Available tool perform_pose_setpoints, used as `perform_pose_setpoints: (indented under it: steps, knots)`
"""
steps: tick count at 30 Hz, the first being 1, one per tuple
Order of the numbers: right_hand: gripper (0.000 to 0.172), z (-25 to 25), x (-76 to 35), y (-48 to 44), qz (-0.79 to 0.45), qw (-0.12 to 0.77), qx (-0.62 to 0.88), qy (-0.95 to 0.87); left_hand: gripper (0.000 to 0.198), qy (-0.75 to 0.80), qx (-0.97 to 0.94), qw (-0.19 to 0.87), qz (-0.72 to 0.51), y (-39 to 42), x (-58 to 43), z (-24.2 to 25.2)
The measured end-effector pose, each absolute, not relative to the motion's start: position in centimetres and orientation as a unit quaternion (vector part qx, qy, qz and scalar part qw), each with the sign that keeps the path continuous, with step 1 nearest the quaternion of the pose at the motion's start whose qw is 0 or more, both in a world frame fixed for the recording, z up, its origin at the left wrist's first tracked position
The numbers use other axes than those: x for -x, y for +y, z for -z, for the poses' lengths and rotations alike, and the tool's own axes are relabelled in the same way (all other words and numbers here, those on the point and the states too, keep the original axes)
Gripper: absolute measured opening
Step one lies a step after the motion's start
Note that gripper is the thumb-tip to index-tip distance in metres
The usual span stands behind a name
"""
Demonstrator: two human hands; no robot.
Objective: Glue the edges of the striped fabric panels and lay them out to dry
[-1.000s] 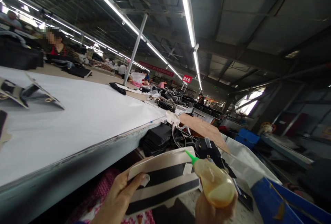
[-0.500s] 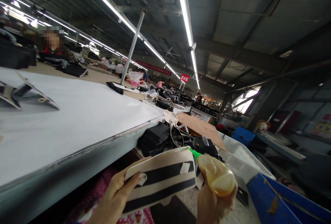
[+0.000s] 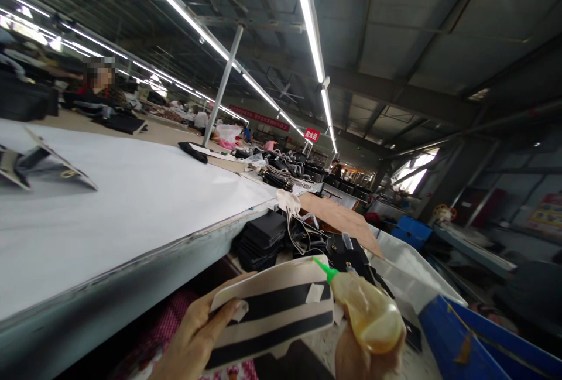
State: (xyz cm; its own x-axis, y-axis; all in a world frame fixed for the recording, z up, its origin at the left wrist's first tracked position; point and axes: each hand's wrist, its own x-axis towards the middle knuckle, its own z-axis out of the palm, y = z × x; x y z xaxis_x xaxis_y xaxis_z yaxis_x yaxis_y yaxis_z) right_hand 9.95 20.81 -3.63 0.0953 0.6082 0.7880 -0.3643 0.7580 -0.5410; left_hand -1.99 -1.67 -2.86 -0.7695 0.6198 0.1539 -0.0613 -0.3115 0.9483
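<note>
My left hand grips the left end of a curved cream panel with two black stripes, thumb on its face, at the bottom centre. My right hand is wrapped round a squeeze bottle of yellowish glue with a green nozzle. The nozzle tip touches the panel's upper right edge. Only part of my right hand shows at the frame's bottom edge.
A long white-topped table runs along the left with cut pieces on it. Stacked black parts, a cardboard sheet and blue bins lie ahead and right. Other people sit far left.
The view shifted slightly. The panel and bottle stay in my hands, and the nozzle tip has slid a little along the panel's upper right edge.
</note>
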Motion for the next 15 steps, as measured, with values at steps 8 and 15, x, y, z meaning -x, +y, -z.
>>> perform_pose_setpoints:
  steps: [8, 15]
  knots:
    - [0.064, 2.6, -10.7, 22.0, -0.295, 0.787, 0.208, -0.501, 0.044, 0.538, -0.258, 0.225, -0.77, -1.7, 2.1, 3.2]
    - [0.058, 2.4, -11.3, 21.5, -0.333, 0.785, 0.22, -0.474, 0.039, 0.535, -0.255, 0.222, -0.774, -1.8, 2.4, 3.2]
